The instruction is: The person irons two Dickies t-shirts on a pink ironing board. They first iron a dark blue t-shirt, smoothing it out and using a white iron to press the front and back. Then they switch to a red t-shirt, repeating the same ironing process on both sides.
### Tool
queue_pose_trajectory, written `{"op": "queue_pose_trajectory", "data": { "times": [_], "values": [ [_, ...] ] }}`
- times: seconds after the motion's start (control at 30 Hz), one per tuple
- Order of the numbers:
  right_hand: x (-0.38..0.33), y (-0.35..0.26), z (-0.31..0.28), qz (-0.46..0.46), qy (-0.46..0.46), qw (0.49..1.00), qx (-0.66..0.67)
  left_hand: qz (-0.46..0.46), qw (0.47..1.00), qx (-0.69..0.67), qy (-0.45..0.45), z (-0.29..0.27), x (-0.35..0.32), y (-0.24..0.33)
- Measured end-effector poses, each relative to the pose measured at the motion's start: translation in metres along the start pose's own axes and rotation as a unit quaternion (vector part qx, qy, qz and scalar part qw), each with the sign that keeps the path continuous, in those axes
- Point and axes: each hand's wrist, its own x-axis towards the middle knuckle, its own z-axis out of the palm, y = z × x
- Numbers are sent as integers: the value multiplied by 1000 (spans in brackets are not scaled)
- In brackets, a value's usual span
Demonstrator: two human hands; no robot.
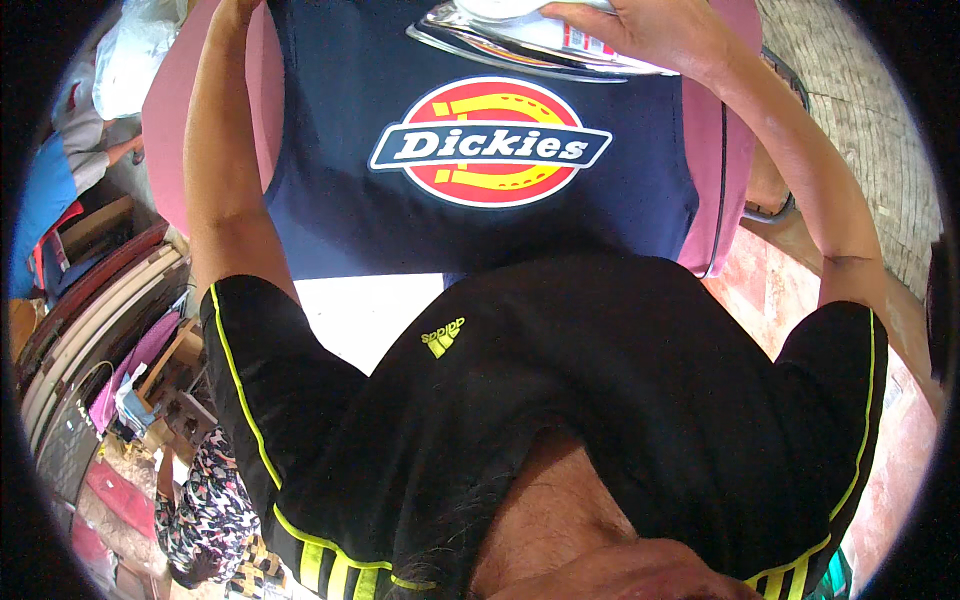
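Observation:
A dark navy sleeveless shirt with a red, yellow and white printed emblem lies spread over a pink-covered ironing board. My right hand grips a clothes iron with a shiny metal soleplate edge and white body. The iron rests on or just above the shirt, beyond the emblem; whether it touches is hard to tell. My left arm reaches along the shirt's left side, and my left hand is at the top edge of the picture, mostly cut off, its fingers out of sight.
Stacked boards and wooden pieces lean at the left. A white plastic bag is at the upper left. One person in a patterned top is at the lower left; another person's arm shows farther up. A woven mat lies at the right.

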Motion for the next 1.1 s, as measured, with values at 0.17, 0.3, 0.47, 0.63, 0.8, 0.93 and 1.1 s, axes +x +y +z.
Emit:
{"op": "queue_pose_trajectory", "data": {
  "times": [0.17, 0.3, 0.47, 0.63, 0.8, 0.93, 1.1],
  "values": [
    [21, -11, 3, 30, -22, 999, -14, -93, 992, -79, -27, -4, -7, 0],
    [30, -22, 5, 44, -30, 998, 25, -79, 990, -115, -21, 3, -18, -5],
    [30, -14, 13, 9, 51, 999, 0, -30, 980, -174, -89, 2, -1, -6],
    [37, -9, 0, 146, 18, 982, 120, 22, 996, -81, -6, 15, -9, -17],
    [53, -42, -20, 154, 54, 979, 120, 27, 998, -12, 64, 10, -17, 2],
    [82, -71, -9, 191, 28, 971, 140, 13, 1000, -7, 23, 6, -7, -5],
    [111, -89, 15, 282, 27, 947, 152, 33, 999, -32, -21, 11, 8, -5]
  ]
}}
